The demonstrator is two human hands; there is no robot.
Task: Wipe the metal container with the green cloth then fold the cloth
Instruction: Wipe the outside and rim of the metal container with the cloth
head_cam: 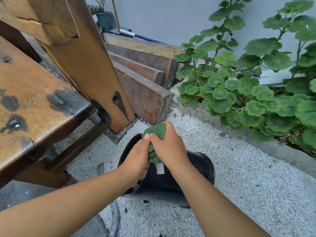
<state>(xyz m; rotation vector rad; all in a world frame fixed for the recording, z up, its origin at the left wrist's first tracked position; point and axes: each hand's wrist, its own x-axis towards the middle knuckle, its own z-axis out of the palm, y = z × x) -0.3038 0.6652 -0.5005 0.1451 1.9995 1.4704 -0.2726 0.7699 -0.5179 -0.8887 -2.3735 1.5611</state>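
Both hands meet over the metal container [172,183], both on the green cloth [158,130]. Left hand [136,157] comes in from lower left and pinches the cloth's left edge, with the thumb tip up against the fabric. Right hand [170,147] has its fingers clenched round the bunched cloth, thumb beside the left thumb and one fingertip over the cloth's top right edge. The cloth is held in the air between the two hands, crumpled and not folded flat. Its upper part sticks up above the thumbs and the rest hangs down between the palms. A white tag [160,168] dangles from its lower end in front of the container. The container is dark and shiny and lies tilted on its side on the white gravel [248,177], directly below the hands. Its open rim is toward the left, and the left wrist covers part of the mouth. Cannot tell whether the cloth touches the container. Wooden steps [34,93] fill the left side. Timber planks [145,93] are stacked behind the upright post. Leafy plants [256,100] are at right along a grey wall [162,14]. A hose [114,218] lies on the ground at bottom centre. A potted plant [105,19] and a blue-and-white handle [136,35] are at the far back.
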